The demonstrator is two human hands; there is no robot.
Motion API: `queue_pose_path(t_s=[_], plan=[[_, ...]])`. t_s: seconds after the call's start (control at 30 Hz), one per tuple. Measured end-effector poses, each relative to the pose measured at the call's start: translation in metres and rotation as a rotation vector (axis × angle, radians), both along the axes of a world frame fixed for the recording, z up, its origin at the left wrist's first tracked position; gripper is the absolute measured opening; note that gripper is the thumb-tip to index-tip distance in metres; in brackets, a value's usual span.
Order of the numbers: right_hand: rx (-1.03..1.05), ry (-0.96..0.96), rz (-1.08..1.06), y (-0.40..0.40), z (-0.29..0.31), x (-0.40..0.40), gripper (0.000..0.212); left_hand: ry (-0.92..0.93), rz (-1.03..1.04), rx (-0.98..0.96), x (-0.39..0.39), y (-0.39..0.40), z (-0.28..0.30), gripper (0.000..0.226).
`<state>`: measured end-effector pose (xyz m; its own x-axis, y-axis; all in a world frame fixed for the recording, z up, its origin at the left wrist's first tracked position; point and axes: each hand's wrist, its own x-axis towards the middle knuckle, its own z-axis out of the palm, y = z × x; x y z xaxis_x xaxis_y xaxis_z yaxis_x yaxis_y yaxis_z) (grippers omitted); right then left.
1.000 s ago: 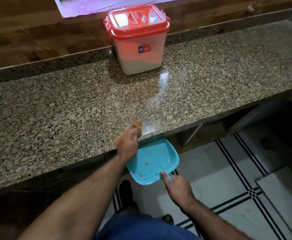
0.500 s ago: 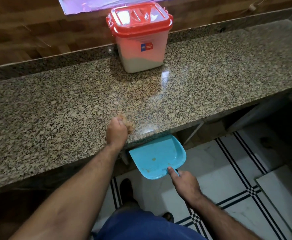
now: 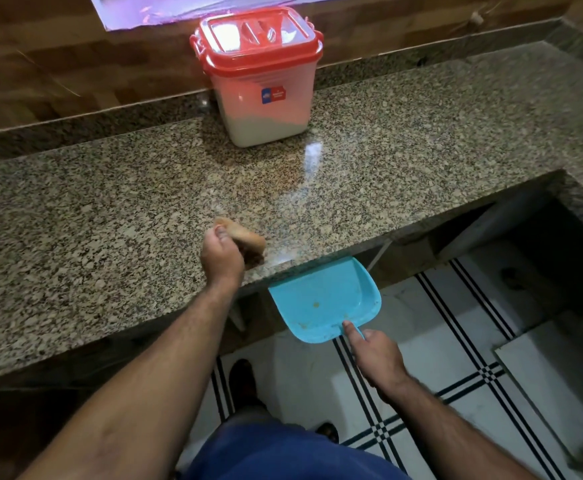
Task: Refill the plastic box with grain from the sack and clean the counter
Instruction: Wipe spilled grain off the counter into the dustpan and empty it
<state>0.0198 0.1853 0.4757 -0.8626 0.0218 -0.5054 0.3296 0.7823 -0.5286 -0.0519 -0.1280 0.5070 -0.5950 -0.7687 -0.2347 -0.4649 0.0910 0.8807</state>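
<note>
Nearest the person, the right hand (image 3: 376, 355) grips the handle of a blue dustpan (image 3: 324, 299), forefinger laid along it, and holds the pan's mouth tucked just under the front edge of the table (image 3: 75, 244). A few yellowish specks lie in the pan. The left hand (image 3: 222, 256) is closed around a brownish sponge (image 3: 245, 237) that rests on the granite just beside the edge, above the pan. If the sponge sweeps wide of the pan's mouth, or the pan sags away from the edge, crumbs would likely fall to the tiled floor (image 3: 421, 358) instead. The speckled stone also hides stray grains, so some may be missed. Further back, the plastic box (image 3: 262, 88) stands against the rear of the table, red lid on, grain filling its lower part. Behind it runs a wood-patterned wall (image 3: 40, 64). No sack is in view.
</note>
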Motion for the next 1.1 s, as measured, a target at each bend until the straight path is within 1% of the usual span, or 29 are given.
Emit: queue_pose_path(t_s=[0.03,0.07,0.1,0.13,0.17,0.2,0.23,0.27,0.33,0.4,0.47,0.53,0.57,0.63,0.67,0.7,0.77,0.8,0.83,0.9,0.93,0.97,1.03,1.1], plan=[[-0.009,-0.006,-0.009,0.001,-0.001,-0.002,0.068,-0.049,0.014,-0.072,0.003,0.007,-0.007,0.038],[-0.018,-0.012,-0.014,0.002,-0.001,-0.002,0.068,-0.072,-0.016,-0.108,0.003,0.020,-0.012,0.035],[-0.025,-0.020,-0.018,0.002,-0.001,-0.003,0.068,-0.053,-0.112,-0.103,0.001,0.037,-0.016,0.032],[-0.034,-0.027,-0.022,0.002,-0.003,-0.004,0.067,-0.008,-0.255,-0.066,-0.004,0.055,-0.018,0.031],[-0.042,-0.032,-0.022,0.002,-0.004,-0.004,0.067,0.021,-0.416,0.019,-0.010,0.073,-0.016,0.032],[-0.044,-0.038,-0.017,0.003,-0.005,-0.006,0.066,0.020,-0.542,0.111,-0.019,0.090,-0.015,0.033],[-0.038,-0.044,-0.004,0.004,-0.005,-0.007,0.066,-0.009,-0.617,0.181,-0.028,0.103,-0.010,0.035],[-0.025,-0.047,0.013,0.005,-0.005,-0.009,0.065,-0.028,-0.620,0.212,-0.039,0.112,-0.008,0.039],[-0.002,-0.033,0.052,0.008,-0.007,-0.013,0.061,-0.006,-0.520,0.236,-0.055,0.122,0.007,0.043],[-0.004,-0.016,0.063,0.013,-0.007,-0.018,0.060,0.043,-0.389,0.252,-0.060,0.115,0.024,0.035],[-0.019,-0.017,0.041,0.021,-0.010,-0.022,0.062,0.089,-0.314,0.146,-0.059,0.096,0.038,0.026],[-0.021,-0.015,0.033,0.029,-0.014,-0.026,0.066,0.110,-0.230,0.048,-0.057,0.073,0.041,0.024],[-0.018,-0.014,0.037,0.031,-0.016,-0.028,0.067,0.112,-0.164,0.018,-0.058,0.064,0.038,0.028],[-0.025,-0.018,0.037,0.035,-0.022,-0.033,0.070,0.056,-0.086,-0.051,-0.056,0.060,0.029,0.036],[-0.039,-0.019,0.027,0.035,-0.025,-0.036,0.070,0.029,-0.103,-0.079,-0.056,0.064,0.020,0.038],[-0.053,-0.021,0.012,0.035,-0.027,-0.039,0.070,-0.009,-0.183,-0.128,-0.056,0.073,0.008,0.036],[-0.062,-0.027,-0.003,0.038,-0.028,-0.045,0.071,-0.074,-0.457,-0.227,-0.057,0.104,-0.006,0.017],[-0.062,-0.027,-0.003,0.040,-0.028,-0.048,0.070,-0.071,-0.571,-0.246,-0.064,0.118,-0.011,0.015],[-0.063,-0.028,0.000,0.042,-0.028,-0.051,0.069,-0.057,-0.631,-0.191,-0.073,0.128,-0.011,0.019],[-0.059,-0.039,0.011,0.049,-0.027,-0.057,0.067,0.031,-0.640,0.073,-0.100,0.140,0.001,0.021],[-0.053,-0.042,0.018,0.052,-0.026,-0.061,0.066,0.070,-0.606,0.144,-0.115,0.141,0.007,0.017],[-0.042,-0.043,0.028,0.055,-0.025,-0.065,0.066,0.099,-0.579,0.109,-0.132,0.143,0.015,0.012],[-0.017,-0.038,0.063,0.062,-0.023,-0.076,0.065,0.162,-0.592,-0.015,-0.162,0.151,0.028,0.004],[0.007,-0.053,0.105,0.067,-0.022,-0.086,0.064,0.195,-0.671,-0.105,-0.185,0.170,0.030,0.006]])
